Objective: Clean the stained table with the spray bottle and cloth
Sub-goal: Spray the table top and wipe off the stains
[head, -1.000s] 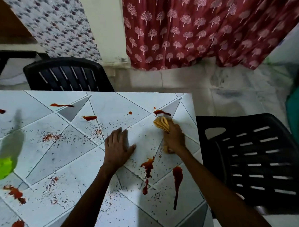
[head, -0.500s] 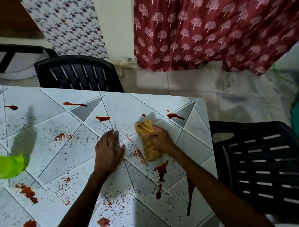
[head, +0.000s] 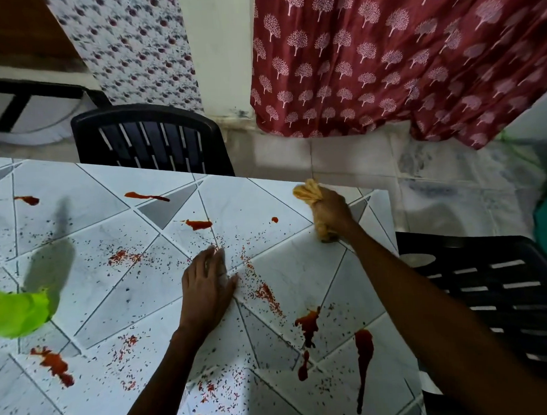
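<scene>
Head view: the cloth (head: 306,191) is yellow-tan and bunched into a wad. The right hand (head: 332,212) grips it with fingers curled round it and presses it on the table (head: 81,278) close to the far right corner. The cloth's end sticks out past the knuckles toward the far edge. The left hand (head: 206,285) lies flat mid-table, palm down, fingers straight, well apart from the right. Red stains (head: 308,325) and fine specks dot the white top, with the longest smears near the right edge. That edge runs just beside a black chair (head: 504,291). A second chair (head: 150,140) stands at the far edge, and floor tiles (head: 342,160) lie open beyond the corner. A blurred green thing (head: 16,312) sits at the left.
</scene>
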{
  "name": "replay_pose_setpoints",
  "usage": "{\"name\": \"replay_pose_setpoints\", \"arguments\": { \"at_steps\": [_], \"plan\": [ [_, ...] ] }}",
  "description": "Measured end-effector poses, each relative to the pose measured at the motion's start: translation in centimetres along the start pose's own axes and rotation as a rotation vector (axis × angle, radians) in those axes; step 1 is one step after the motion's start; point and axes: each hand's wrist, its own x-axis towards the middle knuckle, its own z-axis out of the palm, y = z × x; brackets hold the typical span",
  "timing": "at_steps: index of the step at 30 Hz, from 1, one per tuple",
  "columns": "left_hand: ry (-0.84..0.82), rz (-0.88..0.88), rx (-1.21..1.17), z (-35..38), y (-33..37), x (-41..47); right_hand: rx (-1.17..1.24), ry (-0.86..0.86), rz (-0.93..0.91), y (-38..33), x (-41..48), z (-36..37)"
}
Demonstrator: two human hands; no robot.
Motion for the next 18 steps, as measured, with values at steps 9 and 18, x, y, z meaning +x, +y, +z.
{"name": "replay_pose_setpoints", "arguments": {
  "at_steps": [9, 18],
  "plan": [
    [0.094, -0.033, -0.005, -1.9, -2.8, -0.3, -0.151, -0.422, -0.413, -7.3, -8.7, 11.6],
    [0.118, -0.036, 0.004, -2.8, -5.6, -2.0, 0.026, -0.467, -0.413, -5.0, -12.5, 9.8]
  ]
}}
